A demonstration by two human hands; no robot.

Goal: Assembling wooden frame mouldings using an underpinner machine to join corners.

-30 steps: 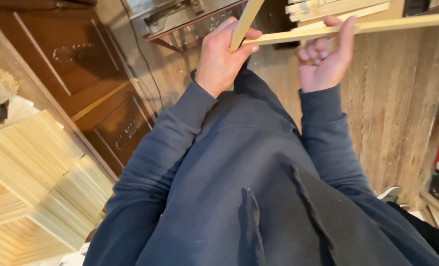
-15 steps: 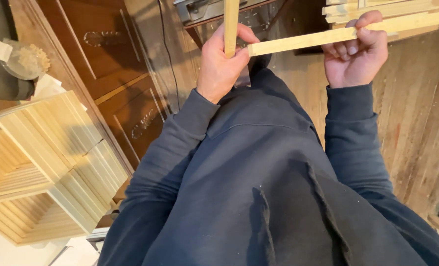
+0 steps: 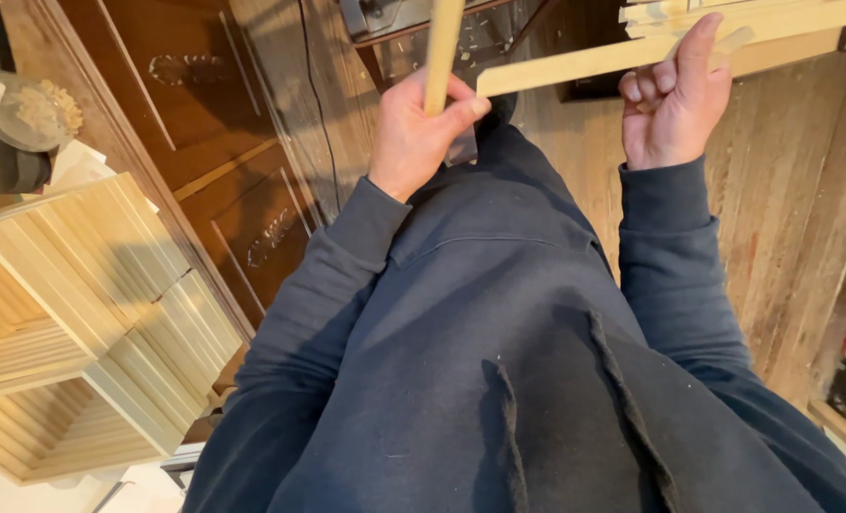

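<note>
Wooden strips (image 3: 575, 65) crossed at their ends, gripped by both hands (image 3: 421, 133)

A wooden plank floor (image 3: 784, 247) carries a dark wooden cabinet (image 3: 205, 142).

**Where Everything Is Sitting Around Me**

I am standing on the plank floor (image 3: 774, 218), looking down my own front. My left hand (image 3: 421, 128) is holding an upright stick (image 3: 441, 47); my right hand (image 3: 672, 104), to its right, is touching a long slat (image 3: 575, 68) running between them. The slatted crates (image 3: 72, 323) are sitting at my left, with the cabinet (image 3: 195, 123) standing beyond them and a bowl (image 3: 26, 112) behind the crates.
</note>
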